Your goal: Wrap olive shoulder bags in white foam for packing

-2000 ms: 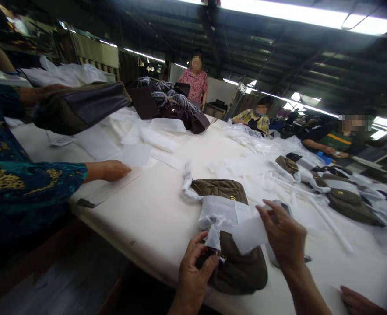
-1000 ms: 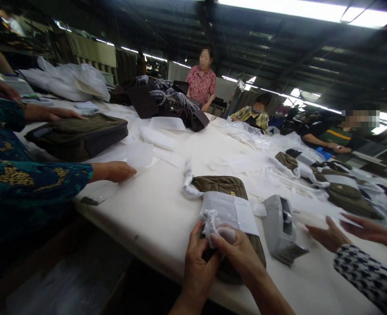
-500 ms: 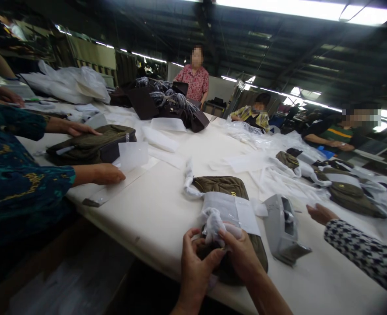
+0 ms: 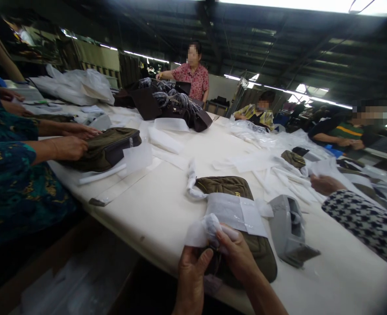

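Note:
An olive-green fabric bag (image 4: pixel 262 258) lies on the table's near edge, a band of white wrapping paper (image 4: pixel 229 214) around its middle. One strap end, wrapped in white paper (image 4: pixel 192 181), curls off the bag's far corner. At the near side, my right hand (image 4: pixel 237 253) is closed on another paper-wrapped strap (image 4: pixel 212 224). My left hand (image 4: pixel 195 267) faces it, thumb raised, with its fingers closed behind a loose white flap of that wrapping. The bag's near end is partly hidden by my hands. A grey tape dispenser (image 4: pixel 285 229) stands just right of the bag.
On the left, a co-worker's hands (image 4: pixel 70 148) rest on another olive bag (image 4: pixel 114 151). A houndstooth sleeve (image 4: pixel 360 218) reaches in from the right. Dark brown bags (image 4: pixel 174 109) are piled at the back; white paper sheets (image 4: pixel 252 162) lie across the white table (image 4: pixel 141 210).
A white flap of wrapping now spreads over my left fingers. The left co-worker's near hand has drawn back onto the bag. The houndstooth-sleeved arm's hand now meets a white sheet.

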{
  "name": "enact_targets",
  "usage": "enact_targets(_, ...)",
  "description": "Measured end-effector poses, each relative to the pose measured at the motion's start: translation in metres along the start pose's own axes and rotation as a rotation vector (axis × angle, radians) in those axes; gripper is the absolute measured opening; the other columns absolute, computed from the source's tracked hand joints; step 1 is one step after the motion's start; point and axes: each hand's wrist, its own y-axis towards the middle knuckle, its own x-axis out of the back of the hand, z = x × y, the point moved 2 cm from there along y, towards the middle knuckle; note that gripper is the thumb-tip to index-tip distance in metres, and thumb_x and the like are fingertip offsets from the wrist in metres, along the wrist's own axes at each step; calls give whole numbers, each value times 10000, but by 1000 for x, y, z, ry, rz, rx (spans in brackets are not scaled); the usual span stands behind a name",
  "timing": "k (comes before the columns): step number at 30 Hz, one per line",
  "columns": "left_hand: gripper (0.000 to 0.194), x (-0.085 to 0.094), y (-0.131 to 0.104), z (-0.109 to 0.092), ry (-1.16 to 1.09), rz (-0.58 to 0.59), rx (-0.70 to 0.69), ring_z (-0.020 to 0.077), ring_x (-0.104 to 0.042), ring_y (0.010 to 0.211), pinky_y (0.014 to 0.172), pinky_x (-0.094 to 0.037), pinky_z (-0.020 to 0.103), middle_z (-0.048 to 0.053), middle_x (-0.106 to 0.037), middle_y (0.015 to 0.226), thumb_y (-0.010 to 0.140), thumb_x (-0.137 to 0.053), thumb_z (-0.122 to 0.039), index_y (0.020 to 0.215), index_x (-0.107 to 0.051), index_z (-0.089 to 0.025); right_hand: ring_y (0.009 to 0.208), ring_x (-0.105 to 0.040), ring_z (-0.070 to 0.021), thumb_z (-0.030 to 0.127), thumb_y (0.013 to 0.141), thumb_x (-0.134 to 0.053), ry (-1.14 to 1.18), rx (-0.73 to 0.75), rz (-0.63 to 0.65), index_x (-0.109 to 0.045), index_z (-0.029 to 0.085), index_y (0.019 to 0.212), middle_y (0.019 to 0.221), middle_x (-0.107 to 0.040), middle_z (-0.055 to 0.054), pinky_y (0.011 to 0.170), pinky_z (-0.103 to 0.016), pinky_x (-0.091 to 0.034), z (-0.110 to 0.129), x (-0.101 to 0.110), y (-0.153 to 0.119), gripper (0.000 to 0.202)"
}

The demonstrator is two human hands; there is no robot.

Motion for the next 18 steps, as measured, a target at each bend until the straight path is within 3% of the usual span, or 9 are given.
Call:
enact_targets(4, 475, -4, -3, 2, -47, 10, -52, 241, -551, 1007, 925, -403, 355, 60, -638, 1008, 619, -729, -268, 1068, -591, -196, 531, -422, -103, 461, 794, -507, -44, -127, 85, -592, 157, 700, 590, -517, 14, 515, -214, -349, 12, 5, 3, 329)
enact_targets(7, 469, -1, -1, 4, -42, 33, -31, 262, -567, 975, 921, -405, 385, 77, -651, 966, 610, -732, -283, 1043, -608, -154, 458, -313, -64, 458, 784, -520, -292, -162, 195, -530, 135, 578, 506, -424, 34, 430, -189, -223, 21, 6, 5, 383)
enact_targets(9, 458, 2, 0, 4, -10, 17, -19, 262, -577, 951, 912, -410, 386, 78, -656, 946, 613, -731, -289, 1032, -616, -145, 467, -301, -62, 465, 795, -498, -414, -121, 239, -511, 132, 562, 509, -400, 33, 429, -191, -204, 25, 4, 3, 406)
enact_targets(12, 406, 8, 1, 2, 40, -19, -4, 254, -585, 925, 883, -428, 366, 73, -658, 933, 645, -709, -303, 1009, -630, -142, 472, -333, -76, 490, 830, -419, -491, -70, 250, -535, 144, 610, 523, -424, 23, 428, -199, -235, 32, 6, -4, 426)
enact_targets(14, 375, 10, 2, 0, 67, -7, 0, 248, -586, 916, 862, -437, 354, 69, -659, 924, 678, -684, -298, 1014, -629, -141, 487, -398, -96, 493, 857, -349, -556, -32, 176, -579, 150, 657, 558, -497, -1, 436, -209, -293, 43, 14, -4, 459)
enact_targets(16, 368, 12, 3, 0, 98, 37, 3, 237, -588, 899, 849, -439, 340, 63, -662, 910, 698, -670, -279, 1036, -621, -144, 524, -464, -112, 466, 866, -326, -613, 38, 64, -629, 157, 756, 678, -588, -33, 457, -219, -356, 58, 25, 3, 447)
enact_targets(18, 363, 14, 4, 0, 138, 90, 8, 225, -589, 877, 843, -434, 329, 61, -664, 898, 706, -664, -264, 1044, -617, -142, 622, -526, -129, 402, 830, -413, -624, 85, 112, -636, 177, 920, 891, -625, -55, 488, -220, -402, 69, 31, 18, 330)
